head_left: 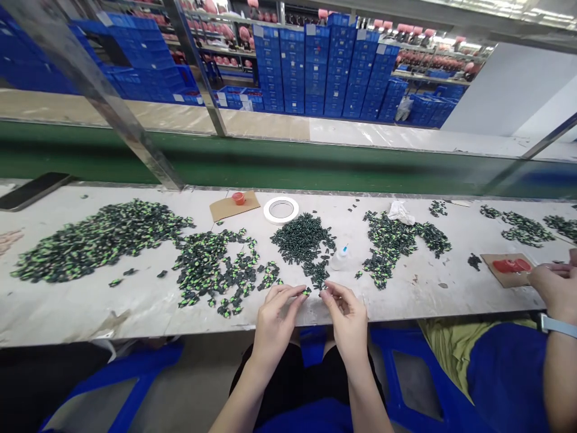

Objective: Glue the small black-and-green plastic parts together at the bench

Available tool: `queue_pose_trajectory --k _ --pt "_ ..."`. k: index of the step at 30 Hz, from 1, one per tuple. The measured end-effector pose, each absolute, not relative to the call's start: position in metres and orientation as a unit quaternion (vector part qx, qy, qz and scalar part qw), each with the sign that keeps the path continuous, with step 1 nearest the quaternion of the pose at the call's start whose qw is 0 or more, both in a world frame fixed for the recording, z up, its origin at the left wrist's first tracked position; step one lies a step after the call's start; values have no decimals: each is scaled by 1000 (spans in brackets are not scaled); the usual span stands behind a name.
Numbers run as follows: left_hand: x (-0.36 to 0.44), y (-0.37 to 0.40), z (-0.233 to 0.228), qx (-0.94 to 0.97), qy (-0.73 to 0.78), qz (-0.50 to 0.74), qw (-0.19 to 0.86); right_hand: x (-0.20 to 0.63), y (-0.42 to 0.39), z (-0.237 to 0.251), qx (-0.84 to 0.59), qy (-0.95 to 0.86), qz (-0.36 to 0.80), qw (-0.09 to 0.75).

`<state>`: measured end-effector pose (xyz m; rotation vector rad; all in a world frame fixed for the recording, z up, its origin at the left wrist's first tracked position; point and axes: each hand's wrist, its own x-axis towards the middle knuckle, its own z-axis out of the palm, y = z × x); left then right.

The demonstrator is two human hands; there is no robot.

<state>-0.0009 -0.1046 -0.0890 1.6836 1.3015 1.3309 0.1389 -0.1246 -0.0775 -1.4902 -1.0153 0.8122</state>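
Observation:
My left hand (274, 316) pinches a small black-and-green part (307, 291) at the near edge of the white worktable (135, 307). Close to it on the right, my right hand (346, 313) pinches a small dark part (323, 294) between thumb and forefinger. Just beyond the fingertips lies a pile of dark parts (304, 237). A pile of black-and-green parts (211, 267) spreads to the left of my hands. A small glue bottle (341, 255) stands to the right of the dark pile.
More part piles lie at far left (99, 237) and right (396, 237). A tape roll (280, 210) and a cardboard piece with a red cap (238, 198) sit behind. A co-worker's hand (556, 282) rests at right near another cardboard (507, 267). A phone (31, 190) lies far left.

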Motion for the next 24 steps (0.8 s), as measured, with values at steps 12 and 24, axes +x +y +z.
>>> queue_pose_trajectory --k 12,24 --pt "1 -104 -75 688 440 528 233 129 -124 -67 -610 -447 332 563" --pt "2 -105 -70 639 453 516 347 125 -120 -81 -534 -460 333 626"
